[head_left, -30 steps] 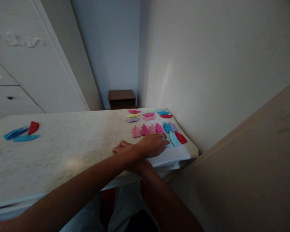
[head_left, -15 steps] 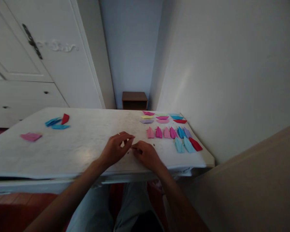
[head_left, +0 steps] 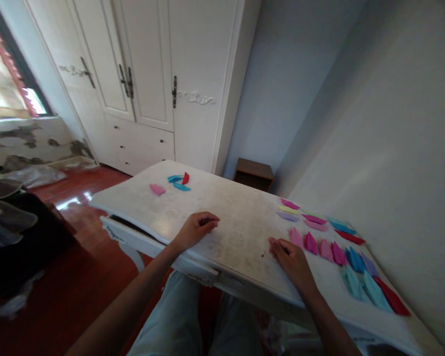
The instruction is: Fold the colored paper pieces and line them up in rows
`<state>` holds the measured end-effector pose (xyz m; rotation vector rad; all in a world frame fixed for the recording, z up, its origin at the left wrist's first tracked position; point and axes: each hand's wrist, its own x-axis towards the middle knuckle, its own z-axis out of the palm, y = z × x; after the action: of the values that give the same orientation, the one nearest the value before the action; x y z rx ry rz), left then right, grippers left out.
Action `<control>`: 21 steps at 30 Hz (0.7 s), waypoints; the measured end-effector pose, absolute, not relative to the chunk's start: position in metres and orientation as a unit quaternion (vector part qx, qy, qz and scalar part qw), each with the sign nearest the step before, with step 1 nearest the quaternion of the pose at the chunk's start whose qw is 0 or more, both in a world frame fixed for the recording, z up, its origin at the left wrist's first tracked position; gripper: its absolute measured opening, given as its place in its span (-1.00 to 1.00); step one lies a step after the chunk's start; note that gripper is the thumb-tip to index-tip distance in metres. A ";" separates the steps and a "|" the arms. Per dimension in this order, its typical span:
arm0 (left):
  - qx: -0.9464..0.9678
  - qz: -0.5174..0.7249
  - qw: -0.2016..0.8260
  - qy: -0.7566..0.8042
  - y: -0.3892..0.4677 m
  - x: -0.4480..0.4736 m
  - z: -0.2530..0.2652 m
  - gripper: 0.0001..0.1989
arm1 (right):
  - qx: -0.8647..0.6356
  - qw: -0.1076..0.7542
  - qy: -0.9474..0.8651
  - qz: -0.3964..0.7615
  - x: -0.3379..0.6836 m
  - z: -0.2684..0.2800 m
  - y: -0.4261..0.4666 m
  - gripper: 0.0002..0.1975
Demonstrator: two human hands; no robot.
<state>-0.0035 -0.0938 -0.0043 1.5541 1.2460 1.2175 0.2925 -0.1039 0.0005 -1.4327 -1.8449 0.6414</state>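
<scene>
My left hand (head_left: 198, 230) hovers over the near middle of the white table (head_left: 241, 212), its fingers curled in toward the thumb and nothing visible between them. Farther right, my right hand (head_left: 289, 258) is closed, thumb against bent fingers, with no object showing. Just beyond it stands a row of folded paper pieces, a pink folded paper (head_left: 295, 237) nearest the fingers. A small dark speck (head_left: 262, 255) lies left of my right hand. Over at the far left are a pink folded paper (head_left: 157, 189), a blue folded paper (head_left: 181, 187) and a red folded paper (head_left: 186, 178).
Several flat folded papers, including a purple one (head_left: 287, 216), line the table's back right. Light blue folded papers (head_left: 376, 291) and a red one (head_left: 393, 296) lie at the right edge by the wall. A white wardrobe (head_left: 196, 128) and a brown box-like stand (head_left: 254, 170) are behind.
My hands, fingertips together before, have come apart: the left lies to the left, the right beside the folded row. The view has swung left and tilted, bringing in more wardrobe and floor.
</scene>
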 end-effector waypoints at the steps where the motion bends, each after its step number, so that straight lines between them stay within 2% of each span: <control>1: 0.611 0.480 0.406 0.481 -0.094 -0.003 -0.005 -0.71 | -0.569 0.351 -0.699 0.253 0.284 0.005 -0.101 -0.43; 6: 0.624 0.487 0.411 0.452 -0.094 -0.002 -0.008 -0.74 | -0.554 0.301 -0.722 0.284 0.212 0.032 -0.071 -0.32; 10: 0.620 0.507 0.404 0.443 -0.093 -0.001 -0.012 -0.74 | -0.450 0.314 -0.807 0.219 0.123 0.057 -0.037 -0.31; 13: 0.641 0.509 0.377 0.433 -0.093 -0.001 -0.013 -0.76 | -0.386 0.274 -0.863 0.176 0.047 0.071 -0.017 -0.34; 15: 0.653 0.505 0.369 0.427 -0.094 -0.002 -0.013 -0.76 | -0.360 0.212 -0.899 0.132 0.000 0.074 -0.006 -0.41; 19: 0.641 0.515 0.361 0.439 -0.095 -0.004 -0.012 -0.77 | -0.388 0.083 -0.913 0.098 -0.068 0.064 0.013 -0.73; 21: 0.630 0.528 0.374 0.430 -0.095 -0.004 -0.013 -0.77 | -0.400 0.047 -0.910 0.100 -0.085 0.054 0.021 -0.77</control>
<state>-0.0038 -0.0949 -0.0127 1.6131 1.1005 1.3526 -0.0848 0.0214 0.0538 -1.2199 -2.7766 0.3063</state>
